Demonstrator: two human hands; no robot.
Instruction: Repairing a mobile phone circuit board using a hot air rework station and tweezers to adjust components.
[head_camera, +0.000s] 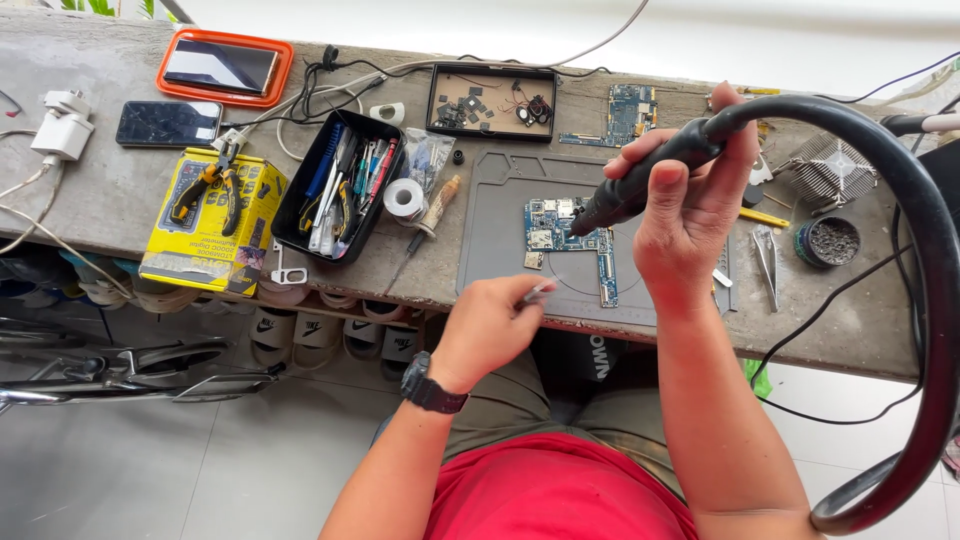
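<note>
Weathered concrete workbench (120, 215) carries a grey repair mat (500, 235) near its front edge, with a blue circuit board (560, 232) lying at the mat's middle. Over it, the right hand (690, 195) grips a black hot-air wand (640, 185), nozzle just above the board. At the mat's front edge, the left hand (490, 325) pinches thin tweezers (537, 292).

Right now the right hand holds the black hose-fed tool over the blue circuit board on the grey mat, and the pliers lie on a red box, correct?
Not quite: the pliers lie on a yellow box, not a red one, as the head view shows. The right hand does hold the black tool over the blue circuit board on the grey mat.
</note>
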